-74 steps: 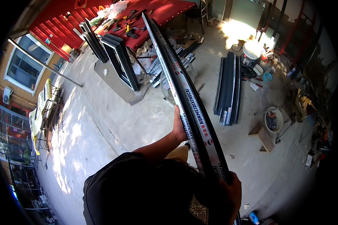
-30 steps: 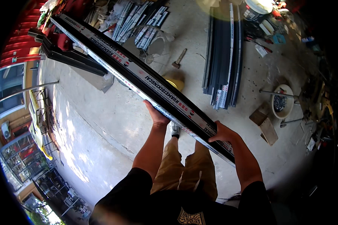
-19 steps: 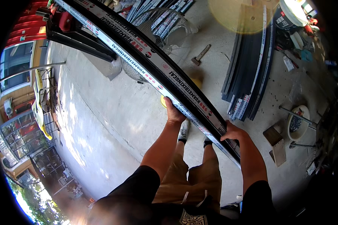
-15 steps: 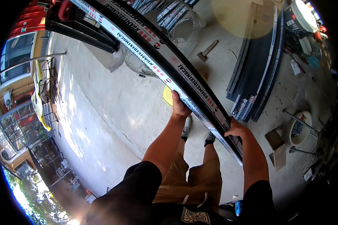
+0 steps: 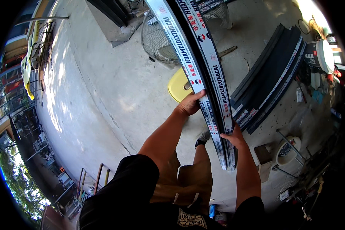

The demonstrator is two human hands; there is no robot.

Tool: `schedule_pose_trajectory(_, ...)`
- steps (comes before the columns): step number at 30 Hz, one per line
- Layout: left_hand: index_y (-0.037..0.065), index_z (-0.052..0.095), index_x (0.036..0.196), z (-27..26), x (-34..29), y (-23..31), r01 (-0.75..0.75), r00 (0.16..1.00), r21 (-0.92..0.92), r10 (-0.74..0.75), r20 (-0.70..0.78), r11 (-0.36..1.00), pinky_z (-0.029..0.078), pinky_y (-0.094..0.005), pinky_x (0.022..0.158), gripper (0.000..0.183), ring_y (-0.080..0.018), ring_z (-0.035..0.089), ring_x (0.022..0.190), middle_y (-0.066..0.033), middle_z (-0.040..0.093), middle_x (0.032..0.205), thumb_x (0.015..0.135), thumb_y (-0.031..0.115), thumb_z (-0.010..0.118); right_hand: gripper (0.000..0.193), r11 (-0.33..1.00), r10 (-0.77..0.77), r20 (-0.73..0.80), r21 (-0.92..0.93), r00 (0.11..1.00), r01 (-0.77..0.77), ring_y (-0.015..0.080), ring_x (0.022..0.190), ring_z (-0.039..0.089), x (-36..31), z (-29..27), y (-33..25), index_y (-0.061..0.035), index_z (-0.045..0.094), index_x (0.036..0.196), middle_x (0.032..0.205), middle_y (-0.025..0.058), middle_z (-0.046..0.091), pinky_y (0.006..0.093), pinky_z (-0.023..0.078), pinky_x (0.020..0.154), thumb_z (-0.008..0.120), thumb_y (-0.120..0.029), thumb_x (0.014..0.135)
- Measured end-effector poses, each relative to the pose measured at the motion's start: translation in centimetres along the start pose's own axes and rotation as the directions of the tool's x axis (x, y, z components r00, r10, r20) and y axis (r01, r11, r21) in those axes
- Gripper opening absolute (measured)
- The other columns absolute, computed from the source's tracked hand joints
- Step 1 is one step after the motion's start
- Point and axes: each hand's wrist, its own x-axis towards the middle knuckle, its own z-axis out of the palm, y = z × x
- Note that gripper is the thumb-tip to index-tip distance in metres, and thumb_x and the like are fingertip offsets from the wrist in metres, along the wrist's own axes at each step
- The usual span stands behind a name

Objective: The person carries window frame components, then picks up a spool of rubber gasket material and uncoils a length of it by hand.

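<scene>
Two or more long dark metal profiles [image 5: 212,69], faced with printed white film, run from the top edge down past my legs. My left hand [image 5: 191,103] is closed round their left side, thumb on top of the film. Lower down, my right hand [image 5: 235,137] grips the right side near the close ends, its thumb lying across the face. The fingers of both hands are mostly hidden beneath. Just left of the profiles, partly covered by them, is a yellow stool [image 5: 176,86] with a slot in its seat.
More dark profiles [image 5: 272,69] lie on the concrete floor at right. A wire fan cage [image 5: 161,38] and a hammer handle [image 5: 229,51] lie beyond the stool. A white basin [image 5: 288,150], a wooden block [image 5: 263,154] and a dark bucket [image 5: 319,56] stand at right.
The held profiles have swung to a steeper line in view, and their close ends have shifted left. More of the yellow stool shows. Both hands keep their hold.
</scene>
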Motion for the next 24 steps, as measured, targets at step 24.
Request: schedule_pose_trajectory(24,0.003,0.039,0.163,-1.3,-8.1,6.2,-0.041,0.886,0.344,0.193,-0.422,0.938,0.037,-0.0416,0.123,0.084,-0.0276,0.050,0.146,-0.0204,0.057,0.153,0.095,0.026,0.082,0.097,0.989,-0.008,-0.506,-0.131,0.863,-0.067,0.0405,0.133,0.059,-1.7,2.5,-12.4,0.0094,0.041,0.155,0.147,0.0302,0.055,0.0456,0.048,0.112,0.093,-0.012,0.075)
